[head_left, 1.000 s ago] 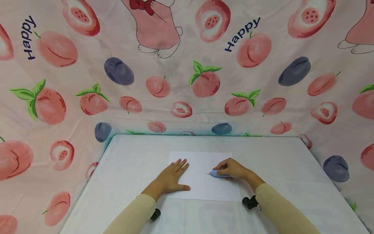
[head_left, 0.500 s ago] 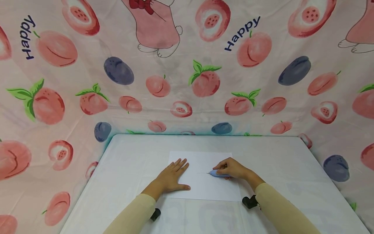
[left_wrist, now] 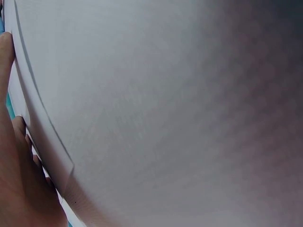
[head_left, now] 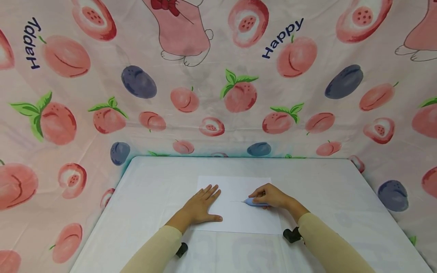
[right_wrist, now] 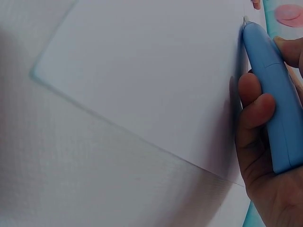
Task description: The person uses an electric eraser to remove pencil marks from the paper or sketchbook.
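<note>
Over the paper [head_left: 242, 220], the blue tool [right_wrist: 286, 109] stays put.

head view evenly bright (wrist views dimmer, shadowed).

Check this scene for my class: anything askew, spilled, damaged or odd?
Nothing stands out. The rectangular white paper sheet lies nearly straight on the white tabletop under the spread left hand, the right hand holds a blue, rounded, pen-shaped tool at a faint thin line, and no spill or tear shows.
</note>
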`<state>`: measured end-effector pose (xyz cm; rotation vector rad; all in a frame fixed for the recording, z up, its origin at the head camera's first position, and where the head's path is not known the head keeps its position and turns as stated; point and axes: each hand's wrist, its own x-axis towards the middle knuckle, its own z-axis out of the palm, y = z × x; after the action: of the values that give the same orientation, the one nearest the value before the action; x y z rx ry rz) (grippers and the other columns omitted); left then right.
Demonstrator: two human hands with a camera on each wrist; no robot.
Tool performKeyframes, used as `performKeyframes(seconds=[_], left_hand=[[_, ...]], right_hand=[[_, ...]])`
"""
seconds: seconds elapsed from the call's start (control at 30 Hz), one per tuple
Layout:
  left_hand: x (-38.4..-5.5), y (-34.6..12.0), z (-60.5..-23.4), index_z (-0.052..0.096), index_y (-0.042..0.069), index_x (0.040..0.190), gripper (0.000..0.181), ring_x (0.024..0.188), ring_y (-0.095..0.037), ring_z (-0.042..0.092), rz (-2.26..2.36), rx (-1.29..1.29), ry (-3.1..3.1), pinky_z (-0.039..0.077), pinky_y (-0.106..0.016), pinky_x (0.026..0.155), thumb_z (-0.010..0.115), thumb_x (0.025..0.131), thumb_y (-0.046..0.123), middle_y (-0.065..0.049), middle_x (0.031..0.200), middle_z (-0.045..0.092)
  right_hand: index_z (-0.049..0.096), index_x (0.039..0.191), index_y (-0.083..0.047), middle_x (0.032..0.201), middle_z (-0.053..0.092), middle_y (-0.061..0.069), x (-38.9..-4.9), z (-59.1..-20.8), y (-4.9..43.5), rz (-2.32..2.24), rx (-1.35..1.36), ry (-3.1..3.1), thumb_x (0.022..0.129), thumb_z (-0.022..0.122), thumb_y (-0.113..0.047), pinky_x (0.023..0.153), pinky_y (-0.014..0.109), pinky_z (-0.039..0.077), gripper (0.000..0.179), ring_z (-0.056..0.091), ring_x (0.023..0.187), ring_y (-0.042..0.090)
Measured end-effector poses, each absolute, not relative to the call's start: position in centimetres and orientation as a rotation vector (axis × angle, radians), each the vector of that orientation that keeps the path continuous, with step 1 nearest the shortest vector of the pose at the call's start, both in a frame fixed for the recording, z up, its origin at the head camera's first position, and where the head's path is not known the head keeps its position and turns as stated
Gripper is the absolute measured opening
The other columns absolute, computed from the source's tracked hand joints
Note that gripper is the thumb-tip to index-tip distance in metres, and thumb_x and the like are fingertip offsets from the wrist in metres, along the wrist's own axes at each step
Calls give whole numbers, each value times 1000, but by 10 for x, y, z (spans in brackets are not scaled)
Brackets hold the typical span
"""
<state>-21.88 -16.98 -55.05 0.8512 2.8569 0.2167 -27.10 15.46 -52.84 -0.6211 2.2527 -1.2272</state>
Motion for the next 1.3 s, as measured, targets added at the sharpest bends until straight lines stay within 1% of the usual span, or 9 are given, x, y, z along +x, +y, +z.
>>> performKeyframes(seconds=[0.17,0.33,0.63,0.97,1.17,1.3], left_hand=[[-218,-169,-547,21,14,158,101,153,-26,11,213,840,2847,17,-45,123,50,84,76,-4,166,13],[-218,-168,-547,18,16,159,100,153,-24,8,210,812,2836,14,-43,124,51,85,75,-1,166,10],[-218,-167,-543,19,16,159,100,153,-24,9,184,807,2830,15,-43,124,50,85,76,-1,166,11],[-217,-167,-540,20,14,158,99,153,-26,10,218,817,2822,16,-44,123,52,85,73,-4,166,12],[-217,-167,-541,22,12,158,99,153,-28,12,228,831,2830,17,-46,123,54,85,72,-6,166,14],[-217,-167,-540,21,14,158,100,153,-26,10,217,814,2825,16,-44,123,53,85,73,-4,166,13]], right_hand=[[75,110,-6,117,71,12,-272,-529,154,-1223,-617,2253,91,70,-17,45,22,44,23,52,51,12],[74,111,-4,118,71,14,-272,-528,154,-1231,-623,2248,92,70,-16,44,22,43,23,52,51,12],[73,112,-2,116,71,15,-270,-525,154,-1238,-621,2248,92,70,-16,44,23,43,25,53,53,13],[74,112,-5,113,73,8,-273,-529,156,-1221,-628,2258,92,70,-18,45,22,44,24,54,52,11],[75,110,-7,115,72,10,-274,-531,155,-1225,-610,2252,91,70,-18,45,22,43,22,54,52,13],[76,109,-8,115,72,10,-275,-531,155,-1220,-604,2254,91,71,-18,45,22,43,21,54,52,13]])
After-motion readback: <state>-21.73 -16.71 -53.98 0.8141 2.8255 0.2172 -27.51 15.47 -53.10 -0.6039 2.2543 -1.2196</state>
